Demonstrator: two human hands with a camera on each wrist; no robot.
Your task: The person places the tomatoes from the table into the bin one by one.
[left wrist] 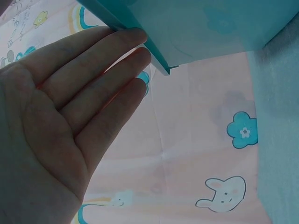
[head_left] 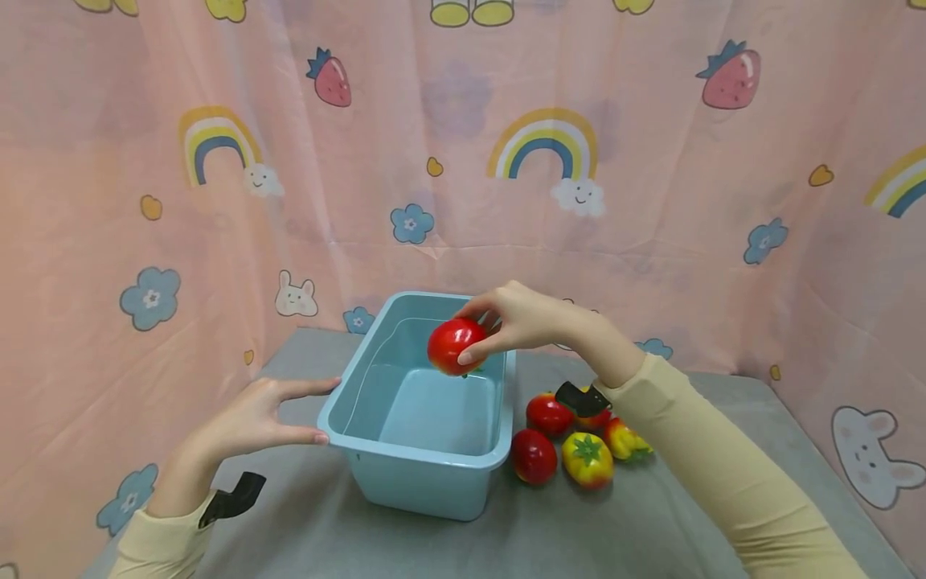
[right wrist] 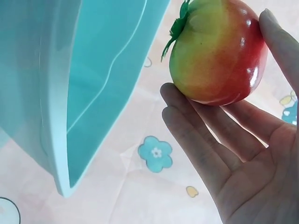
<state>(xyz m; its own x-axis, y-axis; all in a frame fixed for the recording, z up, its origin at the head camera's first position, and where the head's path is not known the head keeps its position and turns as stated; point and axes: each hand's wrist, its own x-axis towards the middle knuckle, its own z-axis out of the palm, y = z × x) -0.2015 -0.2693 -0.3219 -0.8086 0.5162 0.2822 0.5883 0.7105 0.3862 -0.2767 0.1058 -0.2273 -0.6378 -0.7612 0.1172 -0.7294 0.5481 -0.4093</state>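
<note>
My right hand [head_left: 517, 318] holds a shiny red tomato [head_left: 452, 346] between thumb and fingers, above the inside of a light blue plastic basin [head_left: 415, 460]. In the right wrist view the tomato [right wrist: 217, 53] shows a yellow-green side and a green leafy top, near the basin's rim [right wrist: 56, 102]. My left hand [head_left: 249, 414] is at the basin's left side, its fairly straight fingers and thumb right at the rim. In the left wrist view, the fingertips of the left hand [left wrist: 79, 93] meet the basin's edge.
Right of the basin, several fruits or vegetables lie on the grey cloth [head_left: 289, 515]: a dark red round one [head_left: 534, 456], a red one [head_left: 548, 414], a yellow-and-red one with a green top [head_left: 587, 458] and another yellow-and-red one [head_left: 625, 440]. A pink patterned curtain [head_left: 376, 161] hangs behind.
</note>
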